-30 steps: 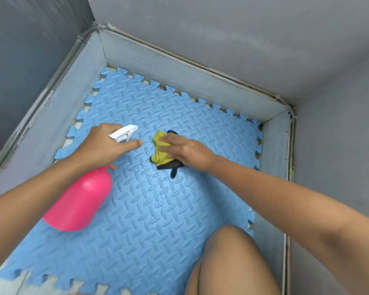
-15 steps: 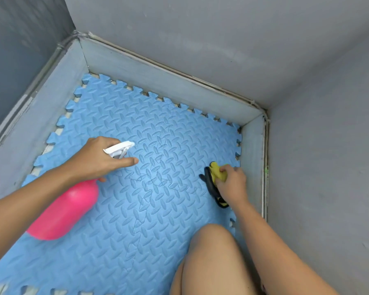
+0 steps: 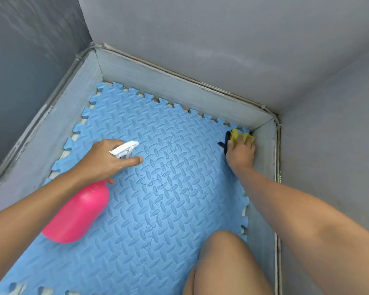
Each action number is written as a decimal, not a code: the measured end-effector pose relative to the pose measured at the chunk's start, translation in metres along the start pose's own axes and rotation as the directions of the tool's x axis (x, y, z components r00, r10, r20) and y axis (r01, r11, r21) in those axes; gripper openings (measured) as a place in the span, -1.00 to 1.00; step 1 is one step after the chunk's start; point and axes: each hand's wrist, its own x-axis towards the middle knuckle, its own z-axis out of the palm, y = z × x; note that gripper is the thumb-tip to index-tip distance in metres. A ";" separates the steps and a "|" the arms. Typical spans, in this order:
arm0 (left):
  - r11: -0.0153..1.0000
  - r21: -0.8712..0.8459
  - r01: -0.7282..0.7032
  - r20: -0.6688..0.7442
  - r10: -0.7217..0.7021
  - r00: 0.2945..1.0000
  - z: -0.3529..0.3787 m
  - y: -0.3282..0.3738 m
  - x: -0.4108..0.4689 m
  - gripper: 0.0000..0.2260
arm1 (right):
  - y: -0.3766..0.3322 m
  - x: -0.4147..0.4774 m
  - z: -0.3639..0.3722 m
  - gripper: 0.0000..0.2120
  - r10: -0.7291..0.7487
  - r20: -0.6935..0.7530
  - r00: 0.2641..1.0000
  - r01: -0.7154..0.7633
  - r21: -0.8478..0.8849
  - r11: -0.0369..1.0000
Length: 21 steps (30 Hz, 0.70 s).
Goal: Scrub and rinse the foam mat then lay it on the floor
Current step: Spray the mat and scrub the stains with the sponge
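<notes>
I am in the scrubbing step. The blue foam mat [image 3: 162, 209] lies flat on the floor, filling this corner. My right hand [image 3: 241, 153] is squeezed shut on a yellow and black cloth [image 3: 235, 135], far out at 2 o'clock. My left hand [image 3: 107, 161] is wrapped around the pink spray bottle [image 3: 77, 213] at 9 o'clock. Next I think I should rub back toward the middle.

A blue foam mat [image 3: 168, 209] lies flat on the floor, filling a grey-walled corner. The left hand [image 3: 107, 161] grips a pink spray bottle [image 3: 77, 213] over the mat's left side. The right hand [image 3: 241, 152] presses a yellow-and-black cloth [image 3: 235, 136] into the mat's far right corner.
</notes>
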 end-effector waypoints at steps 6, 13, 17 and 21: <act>0.993 0.048 0.107 0.032 -0.108 0.994 0.002 -0.002 0.010 -0.48 | -0.087 -0.086 0.033 -0.58 -0.845 0.210 0.492 0.821 0.211 0.530; 0.963 0.244 0.115 -0.056 -0.104 0.993 -0.005 -0.028 0.001 -0.51 | -0.083 -0.014 0.029 -0.66 -0.584 0.109 0.805 0.564 0.167 0.809; 0.964 0.153 0.216 -0.189 -0.186 0.964 -0.013 -0.062 -0.021 -0.46 | -0.091 0.000 0.023 -0.64 -0.496 0.125 0.859 0.478 0.149 0.865; 0.960 0.174 0.220 -0.219 -0.180 0.959 -0.023 -0.076 -0.047 -0.43 | -0.111 -0.006 0.028 -0.65 -0.462 0.097 0.882 0.447 0.144 0.883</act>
